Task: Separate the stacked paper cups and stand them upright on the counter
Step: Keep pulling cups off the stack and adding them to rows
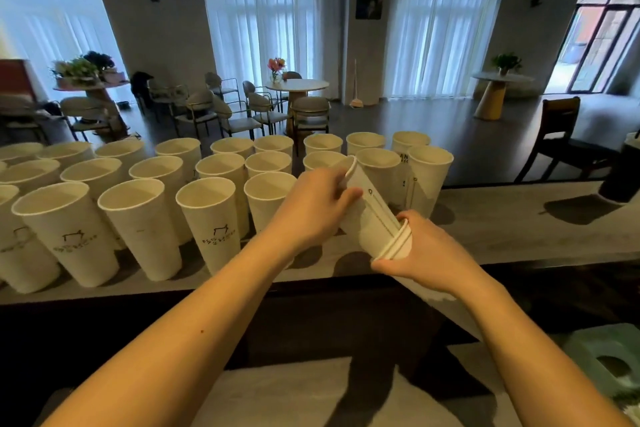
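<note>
My left hand (317, 206) grips a white paper cup (369, 215) near its rim; the cup is tilted, mouth toward the upper left, with its base still inside the stack. My right hand (420, 253) is closed around the rims of the remaining stack of cups (398, 246), whose body runs down to the lower right, mostly hidden under my hand and forearm. Both hands hover just above the grey counter (502, 229). Several separated white cups stand upright in rows on the counter, such as one in front (211, 222) and one at the far right of the group (427, 177).
The upright cups fill the counter's left and middle, right up to my left hand. A dark container (620, 173) stands at the counter's far right, with bare counter between it and the cups. A pale green object (609, 357) sits low at the right. Chairs and tables lie beyond.
</note>
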`<state>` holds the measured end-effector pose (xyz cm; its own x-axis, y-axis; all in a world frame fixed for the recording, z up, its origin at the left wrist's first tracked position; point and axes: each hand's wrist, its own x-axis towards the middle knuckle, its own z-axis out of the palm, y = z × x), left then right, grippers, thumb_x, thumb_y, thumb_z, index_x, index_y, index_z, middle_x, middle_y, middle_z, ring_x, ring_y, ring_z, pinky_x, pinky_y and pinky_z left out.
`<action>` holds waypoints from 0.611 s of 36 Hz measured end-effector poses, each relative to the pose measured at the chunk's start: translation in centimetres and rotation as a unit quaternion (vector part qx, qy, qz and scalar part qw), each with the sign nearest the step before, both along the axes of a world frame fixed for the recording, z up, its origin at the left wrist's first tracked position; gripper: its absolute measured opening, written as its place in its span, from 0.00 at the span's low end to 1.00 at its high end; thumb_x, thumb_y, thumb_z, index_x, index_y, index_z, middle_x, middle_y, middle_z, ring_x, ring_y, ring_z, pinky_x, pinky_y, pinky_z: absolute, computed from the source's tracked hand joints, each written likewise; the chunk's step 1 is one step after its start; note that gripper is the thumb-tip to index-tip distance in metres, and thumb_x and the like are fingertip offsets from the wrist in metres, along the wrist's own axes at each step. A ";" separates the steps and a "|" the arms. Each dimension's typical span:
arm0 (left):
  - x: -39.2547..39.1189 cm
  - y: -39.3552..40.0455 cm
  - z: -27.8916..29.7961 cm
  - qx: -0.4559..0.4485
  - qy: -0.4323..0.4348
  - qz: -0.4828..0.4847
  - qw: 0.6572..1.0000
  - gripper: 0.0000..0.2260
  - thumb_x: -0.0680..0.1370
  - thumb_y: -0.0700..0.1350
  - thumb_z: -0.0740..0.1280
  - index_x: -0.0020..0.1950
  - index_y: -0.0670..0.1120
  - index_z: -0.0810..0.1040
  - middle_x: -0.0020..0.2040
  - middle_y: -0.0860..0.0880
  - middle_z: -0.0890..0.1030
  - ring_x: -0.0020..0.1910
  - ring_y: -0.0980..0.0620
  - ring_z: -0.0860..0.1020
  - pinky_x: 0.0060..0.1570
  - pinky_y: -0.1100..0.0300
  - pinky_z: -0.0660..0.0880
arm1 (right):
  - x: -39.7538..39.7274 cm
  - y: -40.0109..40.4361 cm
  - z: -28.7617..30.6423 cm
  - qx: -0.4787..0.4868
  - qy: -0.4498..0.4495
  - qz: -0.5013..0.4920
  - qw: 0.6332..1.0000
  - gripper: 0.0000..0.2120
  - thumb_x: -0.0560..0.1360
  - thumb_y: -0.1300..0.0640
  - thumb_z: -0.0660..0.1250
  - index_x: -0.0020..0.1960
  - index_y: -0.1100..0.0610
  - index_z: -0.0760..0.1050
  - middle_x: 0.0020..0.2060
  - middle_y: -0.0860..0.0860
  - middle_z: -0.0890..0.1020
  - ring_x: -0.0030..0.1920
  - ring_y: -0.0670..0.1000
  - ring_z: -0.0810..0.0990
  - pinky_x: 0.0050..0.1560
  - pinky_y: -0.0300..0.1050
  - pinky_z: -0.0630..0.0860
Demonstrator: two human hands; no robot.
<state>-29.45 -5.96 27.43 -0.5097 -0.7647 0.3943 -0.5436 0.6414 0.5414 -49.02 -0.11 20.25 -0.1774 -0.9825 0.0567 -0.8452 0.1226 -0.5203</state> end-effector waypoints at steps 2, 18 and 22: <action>-1.0 -0.2 -0.5 -0.049 -0.011 0.022 0.998 0.06 0.80 0.50 0.64 0.43 0.54 0.71 0.37 0.58 0.73 0.36 0.59 0.72 0.34 0.64 0.65 | -1.5 -0.1 0.0 0.030 0.031 -0.030 0.999 0.49 0.58 0.32 0.77 0.72 0.47 0.62 0.62 0.46 0.74 0.57 0.49 0.76 0.52 0.52 0.79; -5.0 -3.1 -4.3 -0.212 -0.247 0.082 0.942 0.12 0.80 0.48 0.62 0.63 0.47 0.73 0.50 0.46 0.83 0.47 0.46 0.81 0.49 0.53 0.76 | -3.8 -2.0 -0.4 -0.043 -0.121 0.025 0.991 0.50 0.60 0.32 0.77 0.75 0.44 0.58 0.65 0.43 0.71 0.62 0.47 0.72 0.61 0.51 0.76; -4.8 -3.7 -4.6 -0.226 -0.267 0.092 0.932 0.13 0.79 0.46 0.63 0.63 0.46 0.71 0.48 0.48 0.83 0.44 0.47 0.82 0.47 0.51 0.79 | -3.8 -2.2 -0.9 -0.045 -0.136 0.037 0.989 0.49 0.61 0.33 0.78 0.75 0.43 0.58 0.66 0.43 0.71 0.62 0.45 0.71 0.60 0.47 0.75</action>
